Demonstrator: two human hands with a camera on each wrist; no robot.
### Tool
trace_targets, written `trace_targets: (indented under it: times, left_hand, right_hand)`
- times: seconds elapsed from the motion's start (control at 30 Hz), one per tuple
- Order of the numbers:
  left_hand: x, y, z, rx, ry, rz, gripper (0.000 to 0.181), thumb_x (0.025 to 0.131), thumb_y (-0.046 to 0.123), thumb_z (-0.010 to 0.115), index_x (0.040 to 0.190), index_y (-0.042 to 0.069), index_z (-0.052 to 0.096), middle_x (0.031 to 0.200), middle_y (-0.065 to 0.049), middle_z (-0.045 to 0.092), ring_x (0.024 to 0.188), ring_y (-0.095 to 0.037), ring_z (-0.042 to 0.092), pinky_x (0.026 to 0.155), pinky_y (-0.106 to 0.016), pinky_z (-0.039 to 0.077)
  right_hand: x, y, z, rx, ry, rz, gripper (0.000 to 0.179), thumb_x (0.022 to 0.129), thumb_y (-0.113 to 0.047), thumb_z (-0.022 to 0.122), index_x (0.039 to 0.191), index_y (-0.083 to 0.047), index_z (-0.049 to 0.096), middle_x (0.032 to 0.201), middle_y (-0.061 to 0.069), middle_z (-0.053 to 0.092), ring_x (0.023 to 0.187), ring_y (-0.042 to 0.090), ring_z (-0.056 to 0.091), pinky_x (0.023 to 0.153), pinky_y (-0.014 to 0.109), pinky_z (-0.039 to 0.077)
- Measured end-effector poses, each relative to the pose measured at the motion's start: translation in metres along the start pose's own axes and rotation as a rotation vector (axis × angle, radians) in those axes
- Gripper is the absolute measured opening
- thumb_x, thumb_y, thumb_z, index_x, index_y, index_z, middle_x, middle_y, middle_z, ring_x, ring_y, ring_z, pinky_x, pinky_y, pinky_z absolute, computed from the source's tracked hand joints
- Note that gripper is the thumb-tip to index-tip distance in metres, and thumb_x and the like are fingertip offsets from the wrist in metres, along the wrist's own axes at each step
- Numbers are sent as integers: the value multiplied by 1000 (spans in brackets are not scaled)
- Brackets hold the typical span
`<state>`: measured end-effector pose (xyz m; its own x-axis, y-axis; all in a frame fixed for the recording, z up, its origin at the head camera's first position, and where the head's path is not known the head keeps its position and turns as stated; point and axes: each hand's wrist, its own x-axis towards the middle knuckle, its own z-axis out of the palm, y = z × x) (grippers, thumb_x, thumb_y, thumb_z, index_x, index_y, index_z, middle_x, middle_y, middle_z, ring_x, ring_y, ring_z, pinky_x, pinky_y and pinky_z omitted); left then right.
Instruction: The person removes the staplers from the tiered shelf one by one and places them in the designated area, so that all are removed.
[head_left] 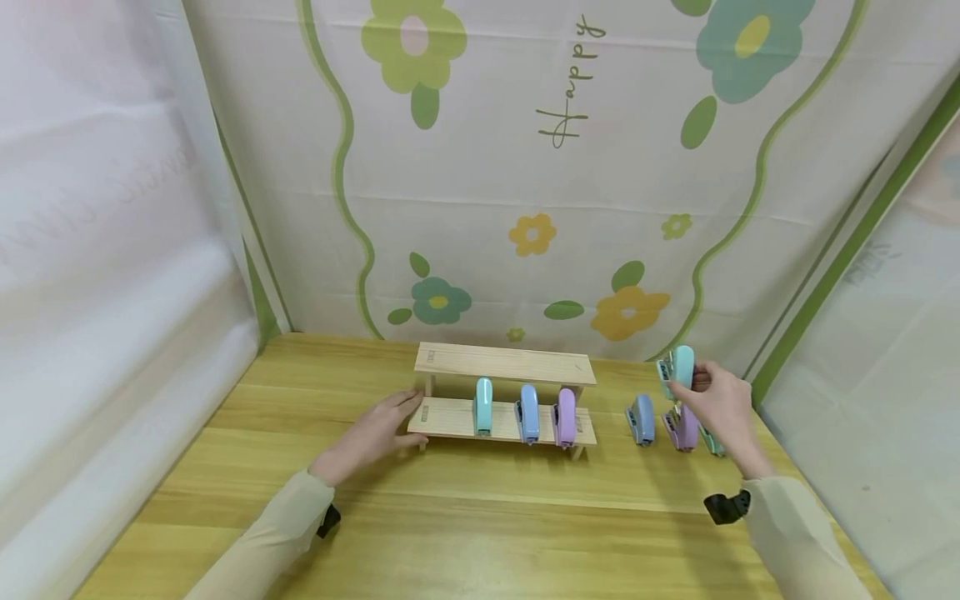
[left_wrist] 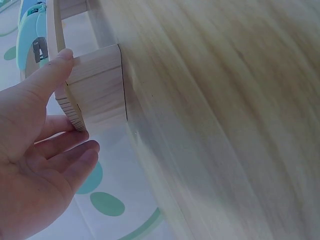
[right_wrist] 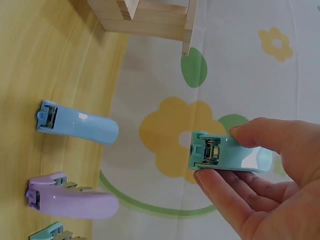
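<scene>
My right hand (head_left: 722, 408) pinches a mint-green stapler (right_wrist: 235, 152) between thumb and fingers, holding it up off the table. Below that hand on the table stand a blue stapler (head_left: 642, 419), a purple stapler (right_wrist: 75, 201) and a green stapler (right_wrist: 47, 232), the last partly hidden. At the left end of a two-tier wooden shelf (head_left: 450, 423), my left hand (left_wrist: 35, 135) grips the lower board, thumb at its front and fingers behind. On that lower tier a mint-green stapler (head_left: 483, 407), a blue stapler (head_left: 529, 413) and a purple stapler (head_left: 566, 417) stand in a row.
The shelf's upper tier (head_left: 502, 362) rises behind the row, close to the flowered cloth backdrop (head_left: 465, 183). Cloth side walls (head_left: 97, 275) bound the wooden table (head_left: 480, 533) on the left and right.
</scene>
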<state>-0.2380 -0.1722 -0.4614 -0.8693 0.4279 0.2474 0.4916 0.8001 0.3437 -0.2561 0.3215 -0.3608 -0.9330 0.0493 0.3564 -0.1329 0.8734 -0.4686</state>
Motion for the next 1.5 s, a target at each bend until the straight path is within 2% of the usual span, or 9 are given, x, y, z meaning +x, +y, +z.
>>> trace_targets:
  times: [0.13, 0.37, 0.63, 0.83, 1.13, 1.5]
  left_hand:
    - [0, 0, 0, -4, 2, 0, 73, 87, 30, 76, 142, -9, 47, 146, -28, 49, 132, -42, 52, 109, -50, 49]
    - [0, 1, 0, 17, 7, 10, 74, 86, 31, 77, 141, -9, 47, 144, -29, 51, 130, -42, 54, 107, -50, 51]
    - [0, 1, 1, 25, 9, 14, 75, 86, 31, 77, 141, -9, 47, 143, -29, 51, 130, -42, 54, 107, -50, 51]
    - [0, 1, 1, 23, 11, 8, 74, 86, 31, 77, 141, -9, 48, 143, -29, 52, 129, -42, 55, 107, -50, 51]
    - [0, 1, 1, 26, 27, 13, 74, 85, 30, 78, 140, -9, 48, 141, -29, 53, 128, -42, 56, 106, -50, 52]
    - [1, 1, 0, 20, 29, 17, 75, 85, 29, 79, 140, -10, 48, 141, -29, 53, 128, -43, 56, 105, -51, 52]
  right_hand:
    - [-2, 9, -4, -26, -18, 28, 49, 92, -28, 69, 117, 13, 59, 108, 35, 67, 95, 46, 67, 83, 59, 53]
    - [-6, 29, -10, -33, -44, 63, 54, 93, -31, 67, 120, 15, 56, 111, 36, 64, 97, 48, 66, 76, 55, 58]
    - [-9, 48, -14, -18, -31, 71, 47, 92, -26, 68, 117, 13, 57, 110, 37, 65, 95, 47, 66, 68, 46, 60]
    - [-11, 56, -19, -27, -22, 83, 51, 92, -23, 68, 119, 18, 54, 110, 40, 62, 94, 50, 64, 70, 51, 59]
    - [-11, 70, -24, -50, -16, 109, 55, 92, -23, 68, 121, 20, 51, 110, 41, 61, 94, 51, 64, 67, 47, 58]
    - [-14, 87, -28, -57, -19, 150, 52, 91, -24, 67, 118, 19, 53, 111, 41, 61, 95, 51, 63, 59, 26, 50]
